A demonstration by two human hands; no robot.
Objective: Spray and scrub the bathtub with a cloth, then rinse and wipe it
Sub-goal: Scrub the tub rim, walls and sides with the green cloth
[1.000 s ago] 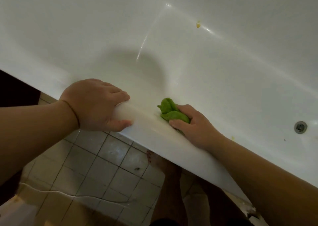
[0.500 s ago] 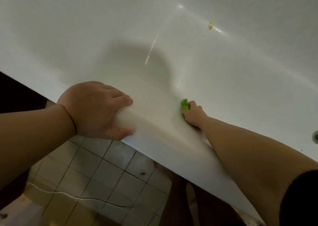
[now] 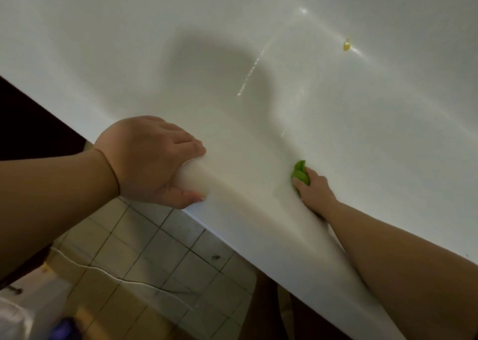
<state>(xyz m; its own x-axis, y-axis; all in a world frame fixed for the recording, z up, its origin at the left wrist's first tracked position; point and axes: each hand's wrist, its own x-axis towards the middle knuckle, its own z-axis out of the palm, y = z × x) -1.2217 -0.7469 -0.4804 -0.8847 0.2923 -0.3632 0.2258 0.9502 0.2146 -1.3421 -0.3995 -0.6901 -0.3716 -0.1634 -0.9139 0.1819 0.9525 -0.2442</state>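
Scrubbing the bathtub's inner wall.
The right hand (image 3: 314,193) is clenching a soft, bunched green cloth (image 3: 300,173) against the bathtub (image 3: 258,42), while the left hand (image 3: 150,158) is gripping the slick-looking rim beside it.

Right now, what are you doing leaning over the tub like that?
A person is scrubbing the white bathtub. The right hand holds a bunched green cloth and presses it against the tub's inner wall, just below the rim. The left hand has a grip on the rim, fingers curled over the edge, seemingly for support. A small yellow spot sits farther up the inside surface, away from the cloth. Below the rim, a tiled floor shows.
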